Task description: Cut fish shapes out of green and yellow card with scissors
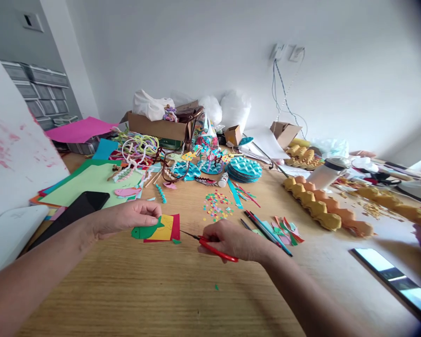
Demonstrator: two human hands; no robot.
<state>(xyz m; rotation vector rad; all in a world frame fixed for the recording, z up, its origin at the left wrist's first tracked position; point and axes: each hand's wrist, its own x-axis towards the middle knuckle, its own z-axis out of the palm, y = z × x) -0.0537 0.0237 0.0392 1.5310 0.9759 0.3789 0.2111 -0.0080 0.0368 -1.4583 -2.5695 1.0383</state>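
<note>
Left hand: your left hand (pixel 136 215) is closed in a pinch, thumb against fingers, on the tail end of a flat green paper fish (pixel 142 232); this grip probably leaves the head and body edge exposed.
Green fish: over the near part of the desk (pixel 154 290), left of centre, overlapping a yellow paper rectangle (pixel 166 229) with a drawn outline; contact between them cannot be told.
Red paper: a red sheet (pixel 176 227) shows beneath the yellow one, the pair apparently stacked within easy reach.
Right hand: your right hand (pixel 228 238) is curled round red-handled metal scissors (pixel 221 253), blades directed towards the paper, presumably so the tips meet the work directly.
Offcut: a small green paper scrap (pixel 176 241) sits by the red sheet's near edge.
Pens: slim coloured pens (pixel 266 231) lie beyond your right hand, towards the desk's right edge, seemingly outside the cutting space.
</note>
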